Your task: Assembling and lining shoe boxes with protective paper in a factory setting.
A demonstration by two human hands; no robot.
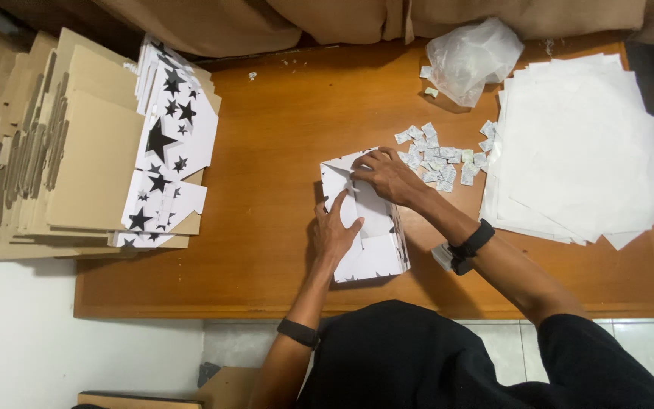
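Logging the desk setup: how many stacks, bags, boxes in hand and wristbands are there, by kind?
Flat box stacks: 1
White paper stacks: 1
Plastic bags: 1
White boxes under left hand and right hand: 1
Black wristbands: 2
Total: 6

- A white cardboard box [365,227] with small black stars on its sides sits on its base near the middle of the frame, a bit toward the bottom.
- Its top is open, and its white flaps are partly folded in.
- The far end has a pointed folded flap.
- It sits a little slanted, its long side running up and down.
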